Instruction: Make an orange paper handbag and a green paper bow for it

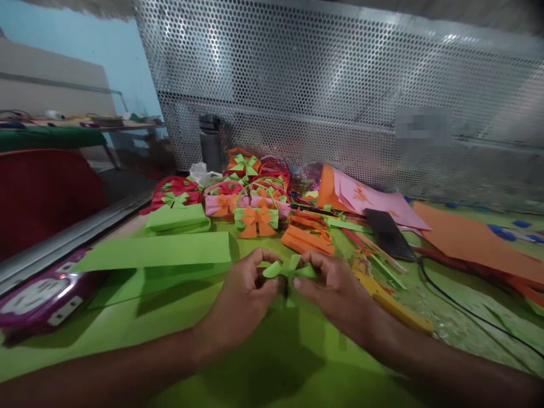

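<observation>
A light green paper bow [291, 272] is held above the green tabletop [272, 362], near the middle of the view. My left hand [250, 289] pinches its left loop between thumb and fingers. On the other side, my right hand [331, 283] has its thumb and index finger closed on the right loop. Small strips of the bow point up and down between the hands. Beyond them stands a green paper basket with an orange bow [257, 221], and an orange folded paper piece [306, 240] lies beside it.
Green paper sheets [170, 249] and a purple device [46, 294] are at left. Several small paper baskets and a dark bottle [211, 144] stand behind. At right are a yellow tool [395, 303], a black phone [389, 233], a cable, and orange paper [476, 243].
</observation>
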Demonstrator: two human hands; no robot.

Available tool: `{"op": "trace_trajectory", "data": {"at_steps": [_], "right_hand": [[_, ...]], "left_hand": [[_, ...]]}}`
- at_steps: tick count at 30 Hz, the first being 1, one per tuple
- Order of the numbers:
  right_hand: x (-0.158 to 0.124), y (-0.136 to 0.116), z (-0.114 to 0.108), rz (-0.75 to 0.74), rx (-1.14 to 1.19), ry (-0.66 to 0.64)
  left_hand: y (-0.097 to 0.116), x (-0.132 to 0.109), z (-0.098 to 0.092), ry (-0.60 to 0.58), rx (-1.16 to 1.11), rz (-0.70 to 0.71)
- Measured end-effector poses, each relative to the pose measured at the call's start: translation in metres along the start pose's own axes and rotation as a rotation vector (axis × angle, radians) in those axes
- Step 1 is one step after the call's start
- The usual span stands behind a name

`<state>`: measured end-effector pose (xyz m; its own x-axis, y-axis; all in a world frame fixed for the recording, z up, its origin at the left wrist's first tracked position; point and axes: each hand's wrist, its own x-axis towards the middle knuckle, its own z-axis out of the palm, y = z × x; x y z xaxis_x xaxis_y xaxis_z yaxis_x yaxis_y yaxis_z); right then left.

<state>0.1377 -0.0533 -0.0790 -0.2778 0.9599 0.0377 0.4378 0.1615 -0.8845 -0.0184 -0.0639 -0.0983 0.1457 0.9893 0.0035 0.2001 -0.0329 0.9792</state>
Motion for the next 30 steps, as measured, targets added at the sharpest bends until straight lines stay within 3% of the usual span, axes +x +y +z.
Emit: {"op": "trace_trajectory", "data": {"at_steps": [5,10,14,22,30], "right_hand": [[0.0014,0.0015,-0.0013,-0.063,-0.033,0.001],[0.0028,0.0034,-0.0008,-0.168,-0.069,0.068],[0.0023,0.0041,-0.0003,-0.21,-0.061,0.074],[-0.0001,0.0037,-0.001,-0.267,-0.138,0.102],[-0.0017,0.0021,-0.0009,-0.288,-0.165,0.121]], "left_hand": [[0.0041,-0.0005,0.0017,-0.003,-0.035,-0.056],[0.0084,-0.0007,0.0025,-0.075,-0.242,-0.176],[0.0087,-0.0014,0.0021,-0.148,-0.327,-0.201],[0.0083,-0.0022,0.0027,-0.15,-0.425,-0.237],[0.0072,-0.0024,0.0012,-0.182,-0.38,-0.218]]}}
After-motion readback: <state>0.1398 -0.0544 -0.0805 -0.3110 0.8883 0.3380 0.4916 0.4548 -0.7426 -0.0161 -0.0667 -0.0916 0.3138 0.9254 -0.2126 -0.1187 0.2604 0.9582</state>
